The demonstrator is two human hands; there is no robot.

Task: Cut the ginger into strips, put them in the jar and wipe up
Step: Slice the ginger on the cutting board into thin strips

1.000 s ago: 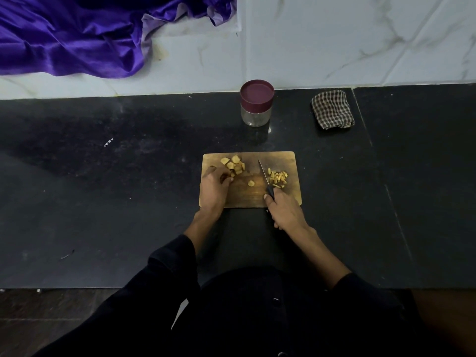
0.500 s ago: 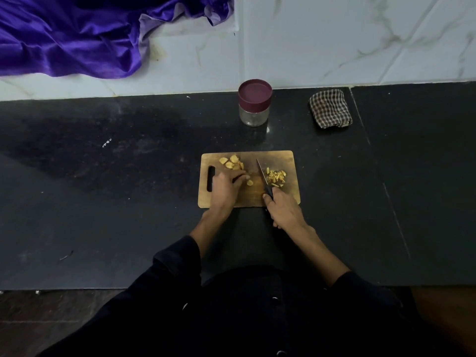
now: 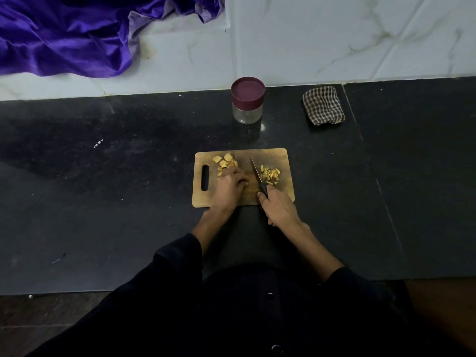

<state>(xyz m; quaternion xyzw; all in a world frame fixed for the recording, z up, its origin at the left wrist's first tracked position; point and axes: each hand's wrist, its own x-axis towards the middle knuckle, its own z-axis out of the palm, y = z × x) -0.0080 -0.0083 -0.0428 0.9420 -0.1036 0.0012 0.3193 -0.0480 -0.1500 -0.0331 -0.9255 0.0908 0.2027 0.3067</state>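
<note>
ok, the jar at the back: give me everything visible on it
The small clear glass jar stands upright on the black stone counter, near the white marble wall, beyond the wooden cutting board and left of the folded checked cloth. Its round maroon lid is on. It looks empty. Neither hand touches it.

The person is wearing a dark, almost black garment with long sleeves (image 3: 180, 256), and both sleeves are ending a little below the elbow, leaving the forearms bare. Small round dark buttons (image 3: 269, 295) are running down the front of the garment. The left hand (image 3: 229, 186) and the right hand (image 3: 279, 207) are wearing no gloves.
</note>
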